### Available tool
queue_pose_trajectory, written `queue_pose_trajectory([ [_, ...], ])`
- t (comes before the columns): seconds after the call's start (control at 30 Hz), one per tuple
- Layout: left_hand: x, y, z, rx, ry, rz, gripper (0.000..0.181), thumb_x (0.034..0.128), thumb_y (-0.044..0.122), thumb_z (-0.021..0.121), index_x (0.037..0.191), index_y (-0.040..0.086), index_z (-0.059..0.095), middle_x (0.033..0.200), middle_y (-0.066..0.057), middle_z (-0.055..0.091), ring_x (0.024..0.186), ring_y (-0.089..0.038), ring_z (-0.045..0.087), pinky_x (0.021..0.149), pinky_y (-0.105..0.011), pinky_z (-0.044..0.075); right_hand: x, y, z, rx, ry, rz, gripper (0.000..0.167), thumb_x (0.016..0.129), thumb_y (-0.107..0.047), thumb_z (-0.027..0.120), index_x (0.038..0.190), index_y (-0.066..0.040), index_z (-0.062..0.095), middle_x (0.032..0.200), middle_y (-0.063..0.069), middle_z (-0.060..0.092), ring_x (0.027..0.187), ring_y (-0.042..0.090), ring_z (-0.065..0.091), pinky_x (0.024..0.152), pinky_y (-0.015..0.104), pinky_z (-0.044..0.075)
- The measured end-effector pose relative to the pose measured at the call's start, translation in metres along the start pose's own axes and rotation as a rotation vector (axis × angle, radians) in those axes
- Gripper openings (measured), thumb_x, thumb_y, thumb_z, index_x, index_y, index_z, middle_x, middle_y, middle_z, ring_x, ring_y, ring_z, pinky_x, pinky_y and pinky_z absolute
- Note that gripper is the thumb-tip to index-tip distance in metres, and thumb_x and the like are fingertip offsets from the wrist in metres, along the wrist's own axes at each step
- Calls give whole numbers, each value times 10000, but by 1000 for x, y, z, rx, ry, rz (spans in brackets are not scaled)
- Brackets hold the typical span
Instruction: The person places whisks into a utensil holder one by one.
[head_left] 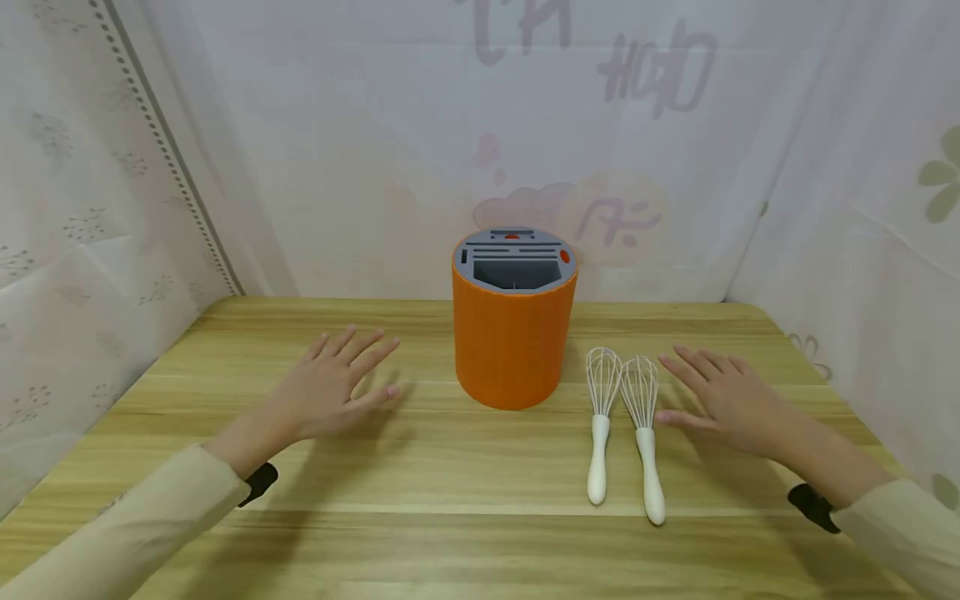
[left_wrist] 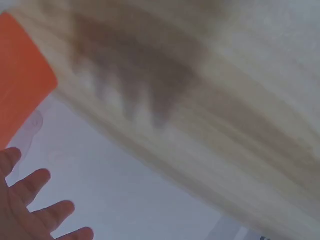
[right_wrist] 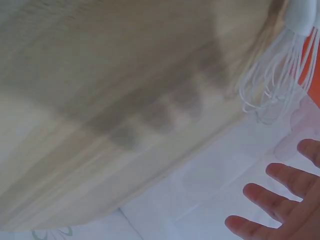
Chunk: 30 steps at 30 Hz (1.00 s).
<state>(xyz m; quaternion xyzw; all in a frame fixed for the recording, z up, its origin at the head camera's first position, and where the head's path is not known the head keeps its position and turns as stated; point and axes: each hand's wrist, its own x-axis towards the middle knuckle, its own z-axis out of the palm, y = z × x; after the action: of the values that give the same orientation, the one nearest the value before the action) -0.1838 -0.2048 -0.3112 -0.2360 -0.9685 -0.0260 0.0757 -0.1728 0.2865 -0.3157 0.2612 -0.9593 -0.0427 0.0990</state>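
Your left hand [head_left: 333, 396], your right hand [head_left: 731, 404]: both spread wide above one table [head_left: 450, 542]. Two white whisks [head_left: 600, 429] between right hand and one orange holder [head_left: 512, 346].

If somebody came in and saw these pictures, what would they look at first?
Probably the big orange holder, standing upright near the middle of the table. Next, perhaps the two white whisks, lying side by side to its right and nearer the person. Then the bare hands, fingers spread: the left hand left of the holder, the right hand right of the whisks.
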Motion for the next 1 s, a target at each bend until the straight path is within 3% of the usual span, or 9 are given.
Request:
queue_pose_trajectory([
  [0.17, 7, -3, -9, -33, -46, -36, 658, 925, 596, 358, 1469, 233, 285, 1496, -105, 319, 1377, -442, 202, 1099, -620, 141, 8, 2, -8, 25, -32, 13, 750, 842, -575, 547, 1377, -61, 434, 1372, 250, 432, 1177, 489, 448, 944, 629, 352],
  [0.3, 12, -4, -16, -52, -53, -28, 653, 935, 576, 359, 1471, 212, 280, 1480, -125, 341, 1356, -456, 241, 1087, -625, 173, 15, 4, -16, 62, -47, 22, 726, 853, -554, 550, 1370, -55, 446, 1363, 249, 447, 1176, 497, 452, 951, 628, 358],
  [0.43, 18, -5, -22, -69, -71, -25, 643, 941, 565, 355, 1470, 205, 285, 1455, -143, 373, 1306, -446, 343, 1052, -610, 269, 24, 4, -24, 104, -93, 54, 697, 879, -550, 514, 1363, -53, 456, 1335, 253, 480, 1178, 487, 463, 948, 616, 379],
  [0.57, 25, -4, -32, -79, -124, -69, 660, 930, 612, 313, 1469, 232, 285, 1443, -167, 387, 1243, -434, 436, 929, -619, 392, 34, 5, -35, 190, -150, 88, 689, 898, -564, 472, 1363, -56, 456, 1309, 238, 516, 1178, 454, 487, 945, 593, 399],
  [0.7, 31, -3, -43, -91, -160, -102, 683, 918, 653, 256, 1474, 258, 262, 1436, -180, 399, 1226, -422, 463, 854, -612, 435, 46, 6, -46, 254, -177, 117, 705, 901, -594, 432, 1371, -70, 451, 1305, 188, 541, 1157, 402, 530, 928, 567, 423],
  [0.87, 40, -3, -51, -167, -159, -110, 679, 919, 656, 237, 1479, 273, 240, 1419, -138, 438, 1228, -399, 472, 905, -600, 412, 60, 2, -57, 316, -179, 126, 668, 922, -568, 414, 1368, -73, 455, 1209, 180, 610, 1076, 366, 593, 862, 548, 465],
  [1.0, 49, -4, -54, -290, -148, -116, 660, 926, 643, 240, 1480, 285, 227, 1387, -108, 484, 1194, -369, 517, 934, -586, 402, 71, 0, -65, 374, -145, 113, 598, 952, -504, 408, 1346, -59, 473, 1145, 159, 645, 1017, 323, 624, 850, 513, 486],
])
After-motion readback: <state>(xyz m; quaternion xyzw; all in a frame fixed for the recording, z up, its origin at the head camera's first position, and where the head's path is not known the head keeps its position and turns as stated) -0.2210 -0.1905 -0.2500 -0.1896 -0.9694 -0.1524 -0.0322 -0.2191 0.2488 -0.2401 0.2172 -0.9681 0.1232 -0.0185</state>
